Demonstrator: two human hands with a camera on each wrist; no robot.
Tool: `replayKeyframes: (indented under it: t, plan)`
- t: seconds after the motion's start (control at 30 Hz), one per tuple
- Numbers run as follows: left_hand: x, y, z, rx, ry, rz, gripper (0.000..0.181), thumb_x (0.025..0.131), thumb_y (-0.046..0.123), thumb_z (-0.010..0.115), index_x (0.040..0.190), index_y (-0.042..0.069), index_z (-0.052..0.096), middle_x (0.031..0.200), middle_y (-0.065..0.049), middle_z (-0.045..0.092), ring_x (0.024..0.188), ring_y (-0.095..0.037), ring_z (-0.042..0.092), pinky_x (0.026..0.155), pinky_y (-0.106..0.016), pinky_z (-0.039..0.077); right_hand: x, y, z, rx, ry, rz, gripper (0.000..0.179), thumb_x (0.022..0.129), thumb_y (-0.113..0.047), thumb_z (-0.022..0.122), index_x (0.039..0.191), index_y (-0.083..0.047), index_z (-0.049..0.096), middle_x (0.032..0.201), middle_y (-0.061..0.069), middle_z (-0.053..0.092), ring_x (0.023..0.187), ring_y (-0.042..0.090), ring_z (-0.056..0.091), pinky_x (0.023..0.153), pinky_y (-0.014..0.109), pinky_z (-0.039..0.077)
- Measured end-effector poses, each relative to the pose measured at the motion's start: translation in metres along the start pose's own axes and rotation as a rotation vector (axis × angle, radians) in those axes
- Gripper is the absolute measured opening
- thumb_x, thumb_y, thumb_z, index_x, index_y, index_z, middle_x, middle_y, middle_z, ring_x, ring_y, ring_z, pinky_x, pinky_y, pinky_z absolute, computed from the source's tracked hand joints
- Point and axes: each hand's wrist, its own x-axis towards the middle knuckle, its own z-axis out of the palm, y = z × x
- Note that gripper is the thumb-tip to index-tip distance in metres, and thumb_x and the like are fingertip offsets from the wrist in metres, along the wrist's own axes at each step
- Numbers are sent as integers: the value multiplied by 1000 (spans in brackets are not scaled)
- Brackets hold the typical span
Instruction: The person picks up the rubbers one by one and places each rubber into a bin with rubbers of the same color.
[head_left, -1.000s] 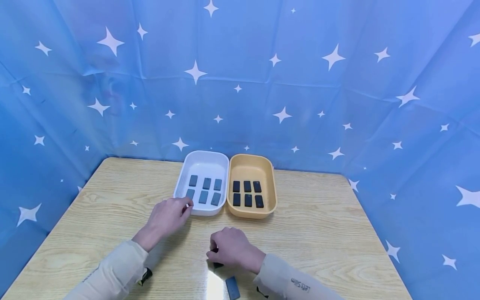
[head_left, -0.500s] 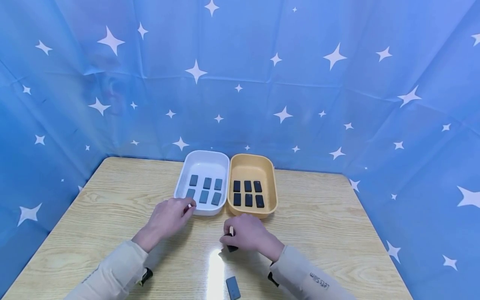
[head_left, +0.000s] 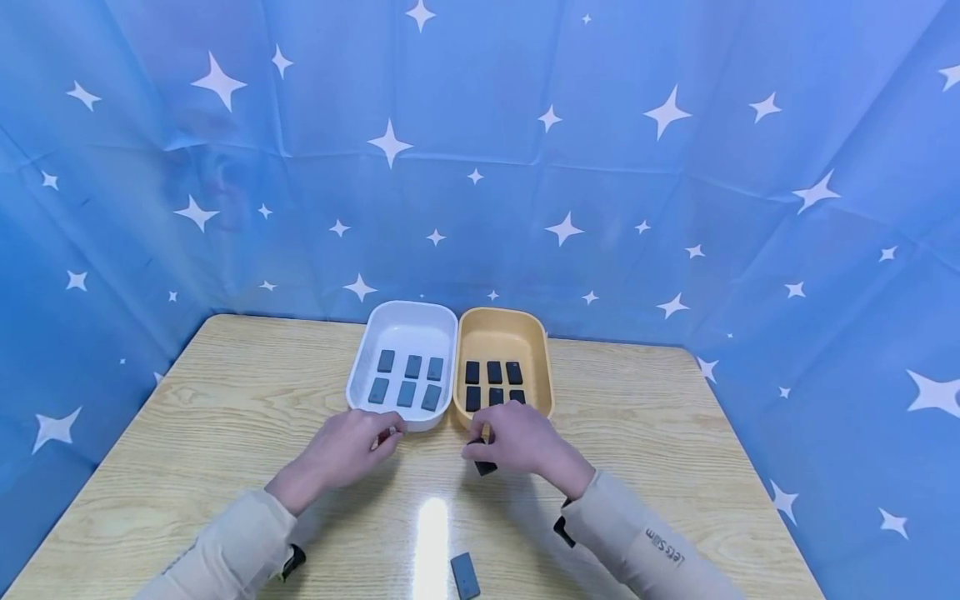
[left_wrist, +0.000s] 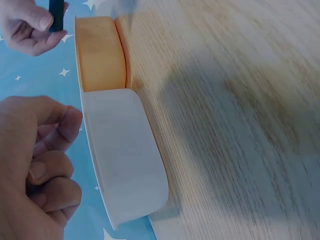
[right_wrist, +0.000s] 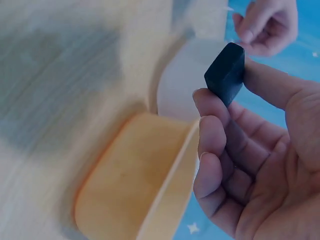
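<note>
Between thumb and fingertips my right hand [head_left: 521, 440] pinches a small black rectangular block [right_wrist: 226, 72]. That hand is over the front edge of the yellow-orange bin [head_left: 504, 323], hiding part of its front rim and near row. Several similar black blocks [head_left: 473, 398] lie in two rows inside it. My left hand [head_left: 348, 450] hovers at the front of the white bin [head_left: 412, 323]; in the left wrist view its fingers [left_wrist: 57, 165] are loosely curled round nothing. Grey-blue blocks [head_left: 407, 393] form two rows in the white bin.
One grey-blue block [head_left: 465, 575] lies on the wooden table [head_left: 637, 467] near its front edge. The two bins stand side by side toward the table's back edge. A blue curtain [head_left: 480, 200] with white stars hangs behind and around the table.
My right hand has lifted the black block from the table's front and carried it forward and right to the yellow-orange bin. My left hand has shifted slightly right and nearer me.
</note>
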Motion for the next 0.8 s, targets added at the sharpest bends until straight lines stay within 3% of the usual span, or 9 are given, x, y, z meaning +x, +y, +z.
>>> replayKeyframes:
  t: [0.2,0.5,0.8]
  plan:
    - [-2,-1,5,7,-28,51,8,92,24,63,94,23,71,71,18,56,58,2,45,54,-19,38,3,8,-17,-15,11,1,17,86,-43,71,83,-26,67,70,-13,61,56,7,50,55,26,39]
    - [-4,-2,10,-3,-36,108,4,91,23,64,91,23,69,75,18,58,64,3,48,58,-20,41,17,16,-44,-45,45,88,16,85,-41,73,82,-27,68,71,-10,64,56,11,51,56,29,40]
    - [-8,1,20,-11,-105,144,6,92,23,62,90,24,68,70,17,56,60,3,45,56,-20,39,32,21,-46,-82,61,144,17,88,-37,70,88,-21,69,78,-6,66,58,11,54,59,29,43]
